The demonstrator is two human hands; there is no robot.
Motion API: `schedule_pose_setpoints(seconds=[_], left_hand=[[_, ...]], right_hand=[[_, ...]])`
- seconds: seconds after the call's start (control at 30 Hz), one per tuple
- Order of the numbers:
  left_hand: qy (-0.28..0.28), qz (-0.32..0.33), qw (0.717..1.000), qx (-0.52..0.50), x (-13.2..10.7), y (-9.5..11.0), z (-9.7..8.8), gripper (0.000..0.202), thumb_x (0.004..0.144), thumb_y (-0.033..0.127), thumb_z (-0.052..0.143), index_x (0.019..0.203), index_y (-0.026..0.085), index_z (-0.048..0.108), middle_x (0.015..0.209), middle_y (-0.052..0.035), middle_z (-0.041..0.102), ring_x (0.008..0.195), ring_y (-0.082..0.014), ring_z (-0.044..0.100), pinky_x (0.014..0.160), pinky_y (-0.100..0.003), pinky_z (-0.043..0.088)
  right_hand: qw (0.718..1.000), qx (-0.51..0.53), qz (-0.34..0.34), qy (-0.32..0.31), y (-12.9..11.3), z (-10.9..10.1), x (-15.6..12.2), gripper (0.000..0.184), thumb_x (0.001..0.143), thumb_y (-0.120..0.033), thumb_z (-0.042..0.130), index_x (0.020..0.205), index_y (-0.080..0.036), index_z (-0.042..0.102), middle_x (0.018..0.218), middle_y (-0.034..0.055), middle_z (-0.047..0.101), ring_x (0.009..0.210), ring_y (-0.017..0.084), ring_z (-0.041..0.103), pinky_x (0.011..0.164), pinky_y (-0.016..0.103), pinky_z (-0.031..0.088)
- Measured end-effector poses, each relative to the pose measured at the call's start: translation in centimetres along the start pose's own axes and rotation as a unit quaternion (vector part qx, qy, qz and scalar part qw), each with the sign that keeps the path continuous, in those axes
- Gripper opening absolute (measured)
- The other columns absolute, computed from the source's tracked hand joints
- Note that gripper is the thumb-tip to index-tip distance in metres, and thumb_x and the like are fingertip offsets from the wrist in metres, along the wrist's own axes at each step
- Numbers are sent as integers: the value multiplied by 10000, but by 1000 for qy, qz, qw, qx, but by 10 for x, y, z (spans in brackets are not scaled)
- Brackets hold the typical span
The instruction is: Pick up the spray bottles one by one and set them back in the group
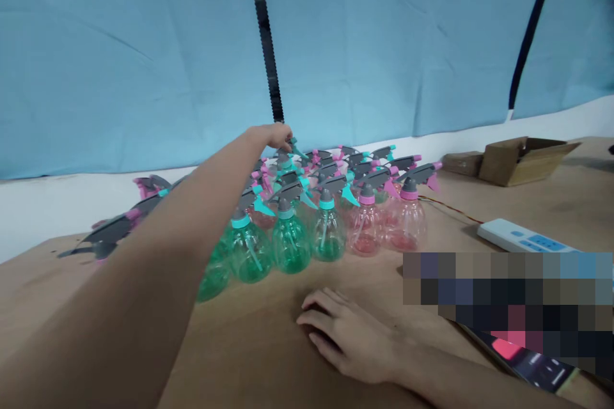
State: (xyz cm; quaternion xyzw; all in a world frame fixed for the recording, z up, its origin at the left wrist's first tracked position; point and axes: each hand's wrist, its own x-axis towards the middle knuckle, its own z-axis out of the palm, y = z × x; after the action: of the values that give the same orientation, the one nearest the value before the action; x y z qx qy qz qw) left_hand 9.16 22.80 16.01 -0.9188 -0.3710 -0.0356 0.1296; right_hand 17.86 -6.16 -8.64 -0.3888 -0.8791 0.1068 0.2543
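Stretched far forward, my left hand is closed around the top of a spray bottle with a grey and teal spray head, at the back of a crowd of bottles. Its lower part is hidden behind nearer bottles. Green spray bottles stand in the front rows, with clear pink spray bottles to their right. All the visible ones have grey heads with teal or pink triggers. Resting on the table in front of them is my right hand, its fingers apart and slightly bent, holding nothing.
A wooden table carries everything. An opened cardboard box stands at the back right beside a smaller brown package. A white power strip with a cord and a phone lie on the right. Blue sheeting hangs behind.
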Motion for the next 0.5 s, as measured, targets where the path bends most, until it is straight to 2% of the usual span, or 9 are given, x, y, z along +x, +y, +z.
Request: schedule_pose_setpoints(seconds=[0.07, 0.13, 0.23, 0.3, 0.37, 0.43, 0.5], left_hand=[[14, -23, 1000, 14, -6, 2, -22, 199, 676, 243, 679, 803, 93, 644, 823, -86, 649, 889, -269, 583, 767, -324, 390], [56, -39, 997, 18, -20, 7, -47, 184, 697, 232, 642, 832, 108, 637, 846, -90, 648, 896, -270, 577, 753, -319, 383], [197, -47, 979, -7, -57, 21, -82, 266, 747, 268, 584, 950, 96, 594, 946, -90, 628, 942, -251, 558, 796, -320, 380], [311, -46, 949, -29, -91, 32, -99, 337, 822, 327, 489, 1074, 105, 517, 1054, -73, 583, 1004, -227, 530, 861, -343, 364], [390, -37, 918, -70, -131, 47, -107, 287, 866, 332, 414, 1110, 189, 463, 1109, -54, 548, 895, -199, 587, 762, -332, 429], [463, -5, 863, -203, -172, 66, -105, 208, 827, 329, 492, 1015, 241, 495, 1033, -38, 571, 791, -213, 615, 604, -323, 469], [461, -3, 844, -274, -211, 89, -91, 121, 818, 297, 520, 919, 231, 520, 876, -17, 598, 704, -190, 621, 554, -306, 478]], right_hand=[[1000, 1, 0, 2, 0, 0, 0, 267, 873, -199, 423, 1104, -189, 555, 1122, 72, 520, 1018, 191, 480, 919, 349, 394], [1000, 2, -2, 6, 0, 0, 0, 264, 870, -197, 428, 1100, -191, 556, 1120, 72, 522, 1017, 191, 480, 916, 351, 398], [1000, 1, -5, 9, 0, 1, -1, 260, 870, -195, 423, 1092, -195, 558, 1115, 71, 525, 1020, 191, 484, 913, 351, 402], [1000, -1, 0, 9, 0, 2, -1, 278, 870, -198, 419, 1121, -204, 538, 1133, 74, 515, 1027, 198, 490, 909, 363, 410], [999, -5, 29, 32, 0, 3, -2, 354, 863, -209, 421, 1215, -201, 459, 1191, 94, 478, 1054, 218, 485, 901, 387, 421], [994, -2, 75, 80, 1, 6, -2, 454, 863, -226, 410, 1308, -188, 330, 1267, 124, 412, 1100, 244, 464, 903, 415, 423], [983, 17, 123, 133, 4, 8, -2, 479, 882, -244, 369, 1340, -192, 239, 1307, 139, 365, 1127, 255, 453, 908, 441, 418]])
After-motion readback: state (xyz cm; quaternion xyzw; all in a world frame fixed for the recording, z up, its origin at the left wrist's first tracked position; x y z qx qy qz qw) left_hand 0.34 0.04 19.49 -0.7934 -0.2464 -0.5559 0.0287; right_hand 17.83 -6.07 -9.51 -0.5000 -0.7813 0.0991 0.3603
